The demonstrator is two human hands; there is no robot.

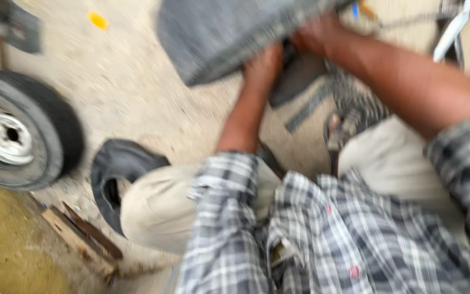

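Tyre [229, 32], grey and ribbed, sits tilted at the top of the view, its lower edge propped up by both hands, likely so its underside can be reached. Left hand [265, 68] presses against that edge from below, fingers curled onto it; right hand [316, 35] grips the same edge just beside it. Blur hides how tightly either closes. Well to the left of the hands lies a wheel [14, 133] on the sandy ground [137, 92].

A wheel [14, 133] lies on the floor [137, 92] at the left edge. A tyre [229, 30] sits ahead, with both hands at its near edge. A rubber tube [118, 174] lies beside the left knee, wood pieces [80, 239] just nearer.
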